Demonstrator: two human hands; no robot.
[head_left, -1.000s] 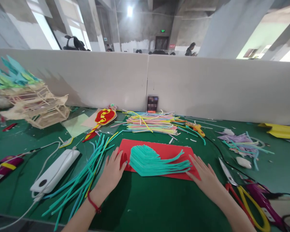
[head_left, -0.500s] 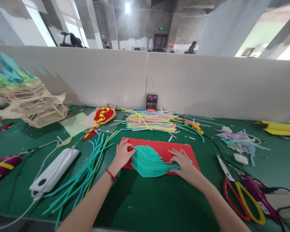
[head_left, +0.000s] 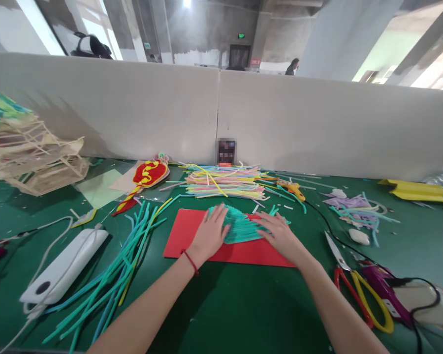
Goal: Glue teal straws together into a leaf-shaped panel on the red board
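A teal leaf-shaped piece [head_left: 239,227], built from narrow strips side by side, lies over a red card [head_left: 186,231] on the green table. My left hand [head_left: 211,231] lies flat across the piece's left part, fingers stretched out. On its right end rests my right hand [head_left: 280,233], fingers spread, with strip ends showing past the fingertips. Both palms face down and hide parts of the piece and the card. Left of the card lies a loose bunch of teal, blue and yellow strips [head_left: 123,268].
Behind the card is a pile of pastel strips [head_left: 225,182]. Scissors [head_left: 358,282] and a purple glue gun [head_left: 386,290] lie at right, an orange glue gun [head_left: 292,189] further back. A white power strip [head_left: 64,265] and a red fan-shaped ornament [head_left: 150,174] are at left.
The teal piece has shifted up and back on the red card, baring its front part. My left hand has gone from the piece's left edge to lying flat on it.
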